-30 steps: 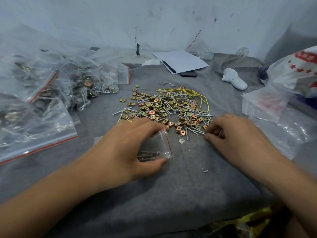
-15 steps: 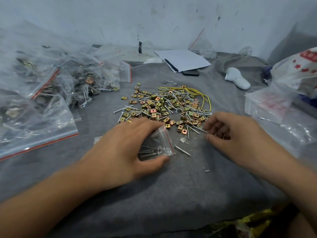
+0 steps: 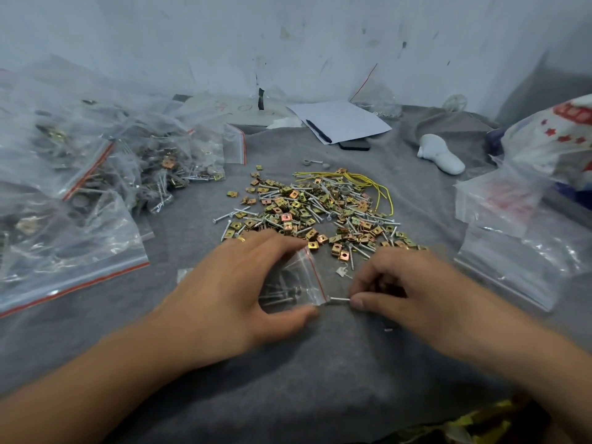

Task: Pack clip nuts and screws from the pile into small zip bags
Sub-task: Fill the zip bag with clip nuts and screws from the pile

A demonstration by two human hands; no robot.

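Small zip bag lying on the grey cloth of the desk, just in front of the pile, red-striped mouth turned toward the right, a few screws already visible inside. Held at its left by the left hand, fingers curved over the far edge and thumb pressing the near edge, so keeping the mouth spread. Right hand just beside the bag's mouth, thumb and fingers pinching one screw by its end, the screw lying level with its tip at the red strip. Pile of brass-coloured clip nuts and silver screws spread across the middle of the cloth, touching neither hand clearly, with a loop of yellow wire on its far right edge. Heap of filled zip bags at the left, well apart from the hands. Stack of flat empty bags at the right. Farther back, white paper with a pen near the wall, and a small white object beside it on the cloth.
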